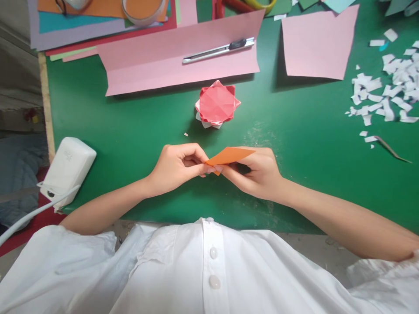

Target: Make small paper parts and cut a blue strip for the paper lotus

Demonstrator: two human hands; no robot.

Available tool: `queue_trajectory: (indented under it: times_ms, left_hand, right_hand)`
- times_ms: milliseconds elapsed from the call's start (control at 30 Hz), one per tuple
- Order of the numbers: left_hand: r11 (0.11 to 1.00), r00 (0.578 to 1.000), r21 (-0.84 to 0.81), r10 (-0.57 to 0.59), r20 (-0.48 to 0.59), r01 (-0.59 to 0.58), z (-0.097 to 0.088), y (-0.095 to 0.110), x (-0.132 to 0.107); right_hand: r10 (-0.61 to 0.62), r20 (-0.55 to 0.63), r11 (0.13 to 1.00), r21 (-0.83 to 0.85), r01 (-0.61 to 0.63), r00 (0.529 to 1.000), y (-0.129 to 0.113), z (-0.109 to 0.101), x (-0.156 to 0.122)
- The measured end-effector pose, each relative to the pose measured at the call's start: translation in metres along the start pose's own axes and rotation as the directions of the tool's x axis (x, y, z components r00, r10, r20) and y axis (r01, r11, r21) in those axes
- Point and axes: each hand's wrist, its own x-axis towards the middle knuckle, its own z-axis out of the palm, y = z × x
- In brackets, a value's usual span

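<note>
Between my two hands, over the near part of the green table (147, 113), is a small piece of orange paper (231, 155) with an angled, folded-looking shape. My left hand (178, 168) pinches its left corner between thumb and fingers. From the other side my right hand (255, 170) grips it, thumb at the lower edge and fingers behind the paper. The thumbs nearly meet at the low corner, and some fingertips are hidden. Just beyond the hands stands a red and white folded paper flower (218, 104), touched by neither hand.
A utility knife (218, 51) lies on a creased pink sheet (140, 67). Another pink sheet (319, 43) is to its right. White paper scraps (399, 78) spread at the far right. A tape roll (144, 11) rests on stacked coloured paper. A white power bank (70, 170) with a cable sits left.
</note>
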Motion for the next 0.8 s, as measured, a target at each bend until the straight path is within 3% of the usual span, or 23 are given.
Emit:
queue_trajectory:
  times_ms: [333, 800]
  left_hand:
    - [1.000, 0.999, 0.029, 0.003, 0.044, -0.004, -0.0002, 0.0000, 0.0000]
    - [0.972, 0.986, 0.176, 0.138, 0.095, -0.153, -0.0017, -0.0008, 0.0029]
  right_hand:
    - [-0.028, 0.011, 1.000, -0.014, 0.028, 1.000, 0.0004, 0.0001, 0.0005]
    - [-0.098, 0.031, 0.995, 0.039, 0.097, 0.995, 0.0014, 0.0009, 0.0029]
